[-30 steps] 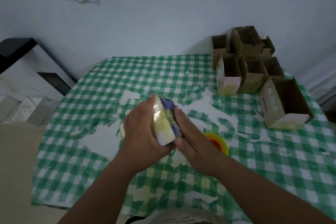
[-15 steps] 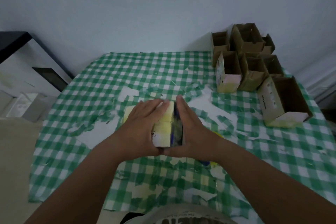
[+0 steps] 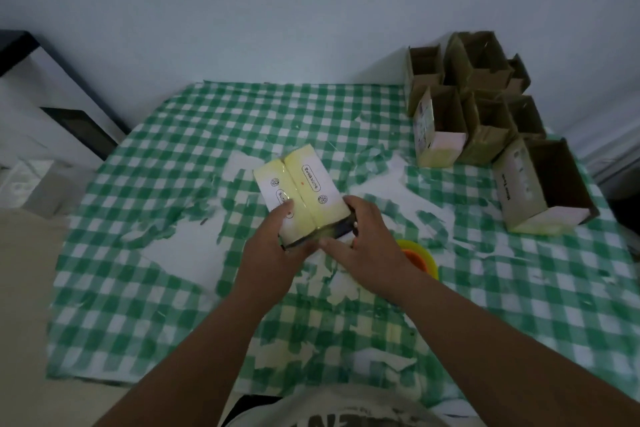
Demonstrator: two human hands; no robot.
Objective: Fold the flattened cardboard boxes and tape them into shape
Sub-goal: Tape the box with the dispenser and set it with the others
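Observation:
A small yellow-and-white cardboard box [image 3: 304,189] lies in the middle of the table, its taped flap face turned up with a tape strip down the seam. My left hand [image 3: 273,246] grips its near left corner, thumb on the top face. My right hand [image 3: 367,239] grips the near right end, fingers curled over the dark near side. A yellow tape roll with an orange core [image 3: 420,256] lies just right of my right wrist, partly hidden by it.
Several folded brown boxes [image 3: 485,104] stand open-topped at the table's far right corner, the nearest [image 3: 540,187] by the right edge. The green checked tablecloth [image 3: 145,236] is worn, with white patches. A dark-edged cabinet [image 3: 45,87] stands left of the table.
The box was turned from being held upright between both palms to lying flat with its taped flaps facing up, and shifted slightly away from me. The tape roll is visible again.

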